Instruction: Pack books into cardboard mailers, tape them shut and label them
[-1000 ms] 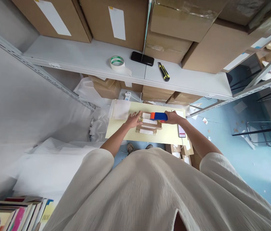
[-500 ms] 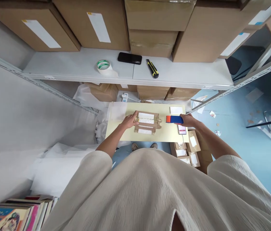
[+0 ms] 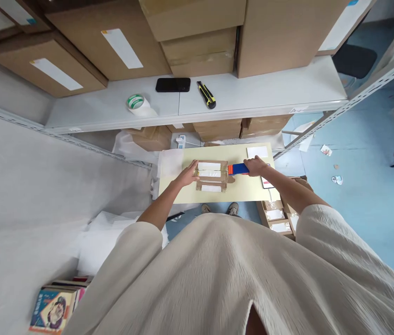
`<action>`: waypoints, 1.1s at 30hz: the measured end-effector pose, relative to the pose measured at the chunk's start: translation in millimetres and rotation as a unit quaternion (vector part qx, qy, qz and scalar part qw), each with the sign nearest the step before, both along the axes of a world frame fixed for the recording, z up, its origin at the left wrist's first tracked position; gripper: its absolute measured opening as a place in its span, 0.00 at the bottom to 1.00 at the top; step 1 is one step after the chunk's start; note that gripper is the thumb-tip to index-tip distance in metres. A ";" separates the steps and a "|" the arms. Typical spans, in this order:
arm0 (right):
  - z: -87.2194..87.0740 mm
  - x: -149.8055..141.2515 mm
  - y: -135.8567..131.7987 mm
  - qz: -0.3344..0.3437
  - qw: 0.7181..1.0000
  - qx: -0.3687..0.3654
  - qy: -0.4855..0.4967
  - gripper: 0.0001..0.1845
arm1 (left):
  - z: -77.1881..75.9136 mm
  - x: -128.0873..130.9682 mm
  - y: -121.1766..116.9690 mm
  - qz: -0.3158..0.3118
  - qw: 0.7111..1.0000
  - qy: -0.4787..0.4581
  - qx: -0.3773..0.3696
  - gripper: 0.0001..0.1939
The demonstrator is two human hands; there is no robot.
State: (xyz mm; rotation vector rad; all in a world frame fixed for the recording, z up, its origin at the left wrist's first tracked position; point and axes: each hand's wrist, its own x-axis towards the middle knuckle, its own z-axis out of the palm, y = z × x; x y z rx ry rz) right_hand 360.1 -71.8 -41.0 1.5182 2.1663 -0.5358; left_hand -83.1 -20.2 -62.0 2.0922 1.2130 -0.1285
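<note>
On the pale yellow board (image 3: pixel 172 190) lies a small brown cardboard box (image 3: pixel 212 180) with white labels and clear tape over its top and ends. My left hand (image 3: pixel 187 175) grips the box's left end, thumb on the near side and fingers at the far corner. In my right hand (image 3: pixel 255 166) is a blue tape dispenser (image 3: pixel 239 169) with an orange front, my fingers wrapped around it. That orange front is at the box's right end, where a brown flap shows beneath it; whether tape is sticking there is too small to tell.
A grey shelf (image 3: pixel 253 95) crosses beyond the board, bearing a tape roll (image 3: pixel 137 104), a black phone (image 3: pixel 173 84), a yellow-black utility knife (image 3: pixel 206 95) and large cartons (image 3: pixel 288 37). A screen device (image 3: pixel 267 182) lies right of my right hand. Small boxes (image 3: pixel 276 215) stand below right.
My right hand has moved left with the tape dispenser, up to the box's right end. My left hand stays on the box. The camera view has shifted and tilted slightly.
</note>
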 end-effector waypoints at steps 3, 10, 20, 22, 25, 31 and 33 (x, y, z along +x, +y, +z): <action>2.2 -8.3 -2.1 -0.006 1.000 0.014 0.002 0.30 | 4.6 3.2 -1.0 0.011 1.000 -0.020 0.003 0.61; -9.4 -17.3 -21.3 -0.078 0.997 -0.007 0.008 0.32 | 16.0 14.5 -3.8 0.019 1.000 0.004 -0.010 0.62; -22.2 -5.1 -57.1 -0.375 0.924 -0.009 0.074 0.29 | 16.6 16.9 -3.9 0.019 1.000 0.016 -0.008 0.60; -27.6 -15.0 -65.7 -0.365 0.928 0.023 0.067 0.27 | 16.3 17.1 -5.0 0.015 1.000 0.011 -0.005 0.59; -36.0 -27.8 -75.7 -0.343 0.937 0.046 0.053 0.27 | 15.6 17.0 -7.6 0.011 1.000 0.008 -0.003 0.58; -31.6 -48.8 -79.3 -0.341 0.938 0.037 0.053 0.27 | 15.6 19.3 -15.5 0.022 0.999 0.027 0.004 0.57; -23.0 -62.3 -71.9 -0.355 0.928 0.081 0.073 0.28 | 15.8 22.0 -18.4 0.037 0.999 0.033 0.011 0.58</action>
